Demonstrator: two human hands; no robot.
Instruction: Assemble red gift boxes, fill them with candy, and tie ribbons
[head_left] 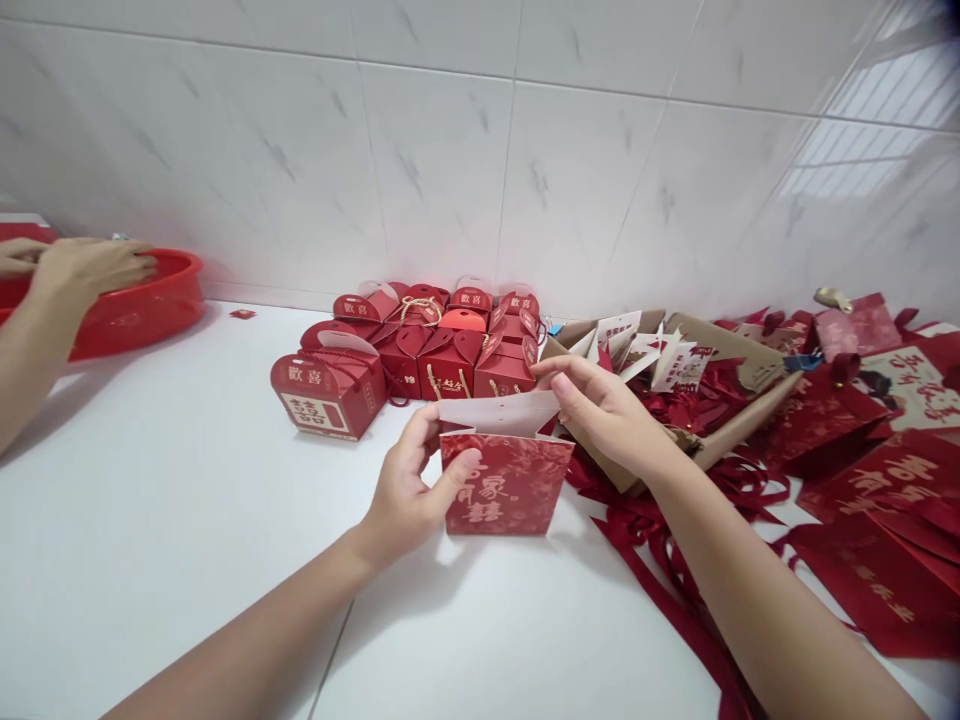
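Observation:
A small red gift bag (504, 485) with gold characters stands on the white table (187, 520), its white inner flap raised at the back. My left hand (409, 490) grips the bag's left edge, thumb on the front face. My right hand (607, 410) pinches the upper right corner of the white flap. Just behind the bag is a cluster of several finished red gift boxes (420, 350) with handles.
A cardboard box (720, 400) of tags and red ribbons lies to the right, with flat red bags (885, 480) spread beyond it. Red ribbons (660, 560) trail over the table. At far left another person's hands (67, 270) rest on a red basin (142, 300). A tiled wall stands behind.

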